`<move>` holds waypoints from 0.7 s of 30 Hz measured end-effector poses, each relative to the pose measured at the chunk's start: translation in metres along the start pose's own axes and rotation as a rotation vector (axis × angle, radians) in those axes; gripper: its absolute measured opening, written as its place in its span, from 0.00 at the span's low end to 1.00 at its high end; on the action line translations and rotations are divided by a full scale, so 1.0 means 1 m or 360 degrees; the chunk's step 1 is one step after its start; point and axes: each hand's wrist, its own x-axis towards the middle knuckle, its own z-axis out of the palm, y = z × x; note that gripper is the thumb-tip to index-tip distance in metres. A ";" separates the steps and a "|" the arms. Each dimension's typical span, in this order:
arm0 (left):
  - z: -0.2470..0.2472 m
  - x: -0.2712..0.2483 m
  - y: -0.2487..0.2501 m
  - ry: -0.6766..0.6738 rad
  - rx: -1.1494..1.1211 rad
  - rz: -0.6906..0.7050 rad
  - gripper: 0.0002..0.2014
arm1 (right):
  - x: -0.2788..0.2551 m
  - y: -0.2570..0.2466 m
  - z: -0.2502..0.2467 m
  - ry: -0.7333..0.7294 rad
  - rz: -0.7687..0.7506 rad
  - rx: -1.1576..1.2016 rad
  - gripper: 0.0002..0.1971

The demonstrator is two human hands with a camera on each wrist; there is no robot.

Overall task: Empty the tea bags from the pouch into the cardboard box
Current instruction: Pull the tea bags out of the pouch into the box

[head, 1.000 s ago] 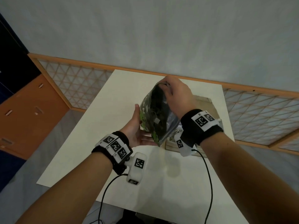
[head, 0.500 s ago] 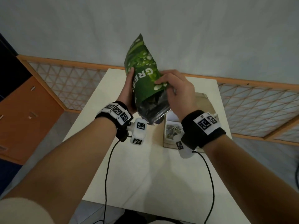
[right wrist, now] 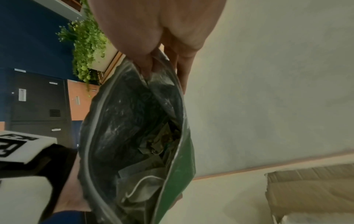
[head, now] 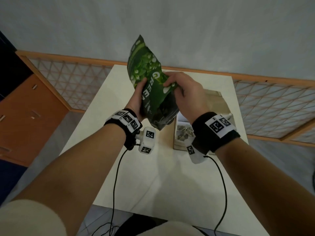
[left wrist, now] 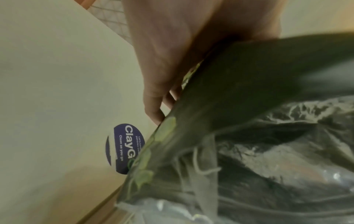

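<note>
The left hand (head: 138,101) grips one side of the glossy green plastic pouch (head: 150,82) and the right hand (head: 186,96) pinches the other, holding it upended at frame centre with its open mouth downward, apparently so the mesh tea bags (right wrist: 151,178) inside slide out. The mouth hangs just left of the open brown cardboard box (head: 219,108) on the cream worktop (head: 170,176), where some bags already lie.

Cream-white counter (head: 170,176), rectangular, far edge against wood-framed lattice partition (head: 71,79). Open cardboard box (head: 180,145) sits on counter right of centre, tea bags (head: 185,132) inside. Oval dark-blue sticker (left wrist: 124,148) stuck flat on counter top.
</note>
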 end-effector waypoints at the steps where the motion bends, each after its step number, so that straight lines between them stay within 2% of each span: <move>1: -0.001 0.000 0.000 -0.0016 -0.0028 0.0016 0.33 | 0.000 -0.003 -0.001 0.0018 -0.0029 -0.0006 0.17; 5: 0.001 -0.004 0.005 -0.0070 -0.0091 0.0043 0.31 | 0.003 -0.015 -0.001 0.0116 -0.0162 -0.0001 0.19; 8: 0.001 -0.005 0.004 -0.0101 -0.0146 0.0012 0.32 | 0.007 -0.017 0.001 0.0045 -0.0028 0.0037 0.19; 10: -0.003 -0.006 0.000 -0.0064 -0.0078 -0.0072 0.35 | 0.009 -0.014 0.004 -0.0051 0.0120 0.0122 0.16; 13: -0.019 0.000 -0.016 0.0040 0.0068 -0.0264 0.44 | 0.006 -0.004 0.014 -0.0142 0.0198 0.0137 0.09; 16: -0.050 0.021 -0.039 0.0324 0.0327 -0.0415 0.51 | -0.003 0.006 0.024 -0.0296 0.0217 0.0064 0.07; 18: -0.038 0.003 -0.043 0.0462 0.0541 -0.0499 0.46 | -0.011 0.012 0.032 -0.0412 0.0239 0.0041 0.06; 21: -0.042 -0.002 -0.047 0.0587 0.0794 -0.0369 0.32 | -0.019 0.018 0.042 -0.0537 0.0277 0.0060 0.07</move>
